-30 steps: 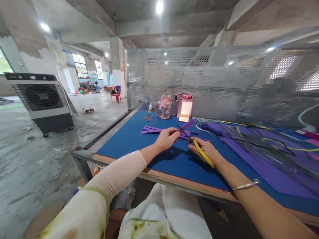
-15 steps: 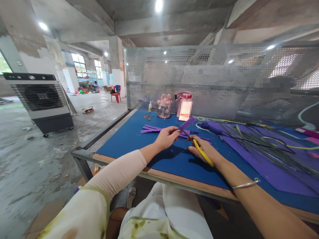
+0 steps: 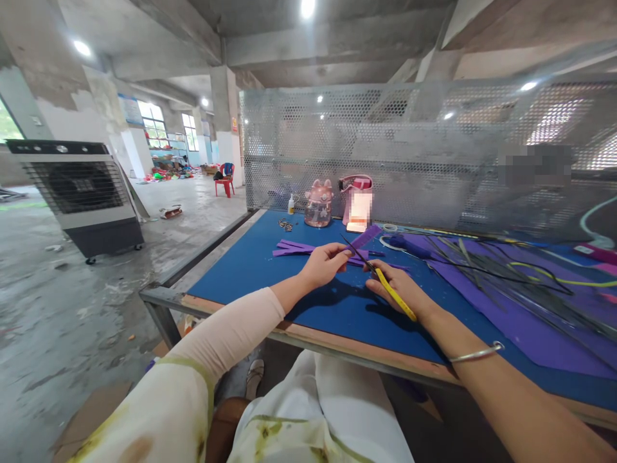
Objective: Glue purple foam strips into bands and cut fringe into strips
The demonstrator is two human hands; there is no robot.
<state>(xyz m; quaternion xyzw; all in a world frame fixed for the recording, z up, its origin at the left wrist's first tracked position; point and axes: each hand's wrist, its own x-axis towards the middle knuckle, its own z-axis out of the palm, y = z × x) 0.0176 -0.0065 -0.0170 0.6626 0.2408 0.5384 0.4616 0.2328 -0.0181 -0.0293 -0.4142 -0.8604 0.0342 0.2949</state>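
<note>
My left hand pinches a purple strip above the blue tabletop. In my right hand is a pair of scissors with yellow handles. Its dark blades point up and to the left and lie across the strip close to my left fingertips. Whether the blades have cut into the strip I cannot tell. Behind my left hand, several more purple strips lie loosely on the table, partly covered by my hands.
At the back stand a clear pink jar, a phone against a pink holder, and a small bottle. Purple sheet material with dark green strands spreads over the right side. A perforated metal panel closes the far edge.
Almost nothing differs. The whole view has shifted very slightly, while both hands keep the same hold on the strip and the scissors.
</note>
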